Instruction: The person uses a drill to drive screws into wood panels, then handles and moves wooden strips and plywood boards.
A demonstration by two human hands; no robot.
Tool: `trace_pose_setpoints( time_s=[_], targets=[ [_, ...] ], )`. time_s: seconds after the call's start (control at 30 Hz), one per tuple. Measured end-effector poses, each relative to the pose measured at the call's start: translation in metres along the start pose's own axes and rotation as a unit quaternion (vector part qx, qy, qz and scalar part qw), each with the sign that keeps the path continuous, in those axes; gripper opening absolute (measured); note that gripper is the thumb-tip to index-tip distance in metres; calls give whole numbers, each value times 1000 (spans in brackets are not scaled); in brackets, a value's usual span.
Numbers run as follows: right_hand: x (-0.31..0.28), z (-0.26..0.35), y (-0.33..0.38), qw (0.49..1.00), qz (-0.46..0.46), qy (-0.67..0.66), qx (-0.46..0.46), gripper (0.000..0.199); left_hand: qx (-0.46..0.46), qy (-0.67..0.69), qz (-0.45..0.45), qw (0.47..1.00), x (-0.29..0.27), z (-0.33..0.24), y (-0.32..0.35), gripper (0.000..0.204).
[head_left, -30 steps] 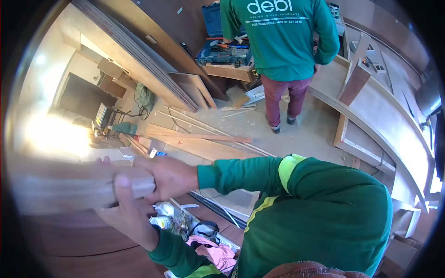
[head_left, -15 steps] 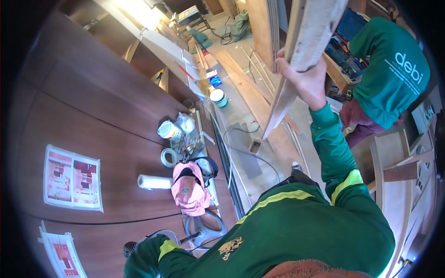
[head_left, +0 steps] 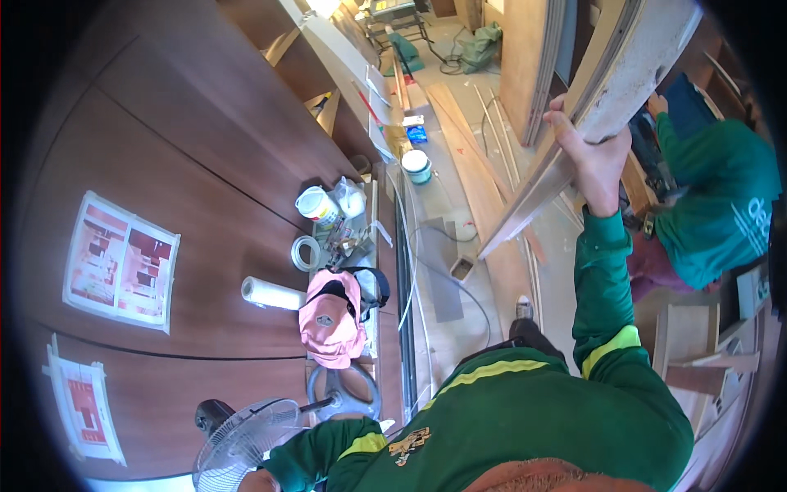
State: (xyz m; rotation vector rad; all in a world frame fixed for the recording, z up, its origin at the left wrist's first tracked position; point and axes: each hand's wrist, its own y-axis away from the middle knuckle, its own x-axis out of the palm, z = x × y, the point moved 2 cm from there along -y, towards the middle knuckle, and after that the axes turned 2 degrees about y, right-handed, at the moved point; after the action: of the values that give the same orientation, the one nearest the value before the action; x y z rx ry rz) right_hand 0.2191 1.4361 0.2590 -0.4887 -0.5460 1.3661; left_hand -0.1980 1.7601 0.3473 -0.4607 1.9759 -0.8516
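Observation:
My right hand is raised at the upper right, its fingers and thumb wrapped round the edge of a long wooden board. The board slants from the top right down toward the floor, narrowing to a point in view, with a pale, worn edge. At the lower left, only a bit of my left hand shows at the picture's bottom rim, and its fingers are hidden. Next to it stands a grey wire-caged fan with a round base; whether the hand touches the fan cannot be seen.
A pink backpack, white bucket, tape roll and plastic roll line the brown panelled wall. Planks, a cable and a paint tub lie on the floor. A co-worker in green bends at the right.
The view has shifted, so the board and my right hand appear farther right. More of the fan and a bit of my left hand now show. The co-worker appears lower, with one arm reaching out.

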Motion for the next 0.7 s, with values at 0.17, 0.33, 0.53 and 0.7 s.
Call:
trace_pose_setpoints(
  time_s=[0.17, 0.33, 0.53, 0.7],
  targets=[
    [5, -19, -19, 998, 28, -47, 1, 28, -153, -16, 53, 987, -4, 32, 6, 36],
    [-4, -24, -33, 998, 40, -48, -2, 28, -211, 5, 130, 969, -13, 44, 15, 41],
    [-14, -27, -34, 1000, 22, -16, -15, 31, -123, 43, 143, 981, -17, 27, -1, 40],
    [-19, -9, -13, 1000, 9, -9, -14, 36, -35, 64, 157, 985, -17, 3, -16, 40]
  ],
)
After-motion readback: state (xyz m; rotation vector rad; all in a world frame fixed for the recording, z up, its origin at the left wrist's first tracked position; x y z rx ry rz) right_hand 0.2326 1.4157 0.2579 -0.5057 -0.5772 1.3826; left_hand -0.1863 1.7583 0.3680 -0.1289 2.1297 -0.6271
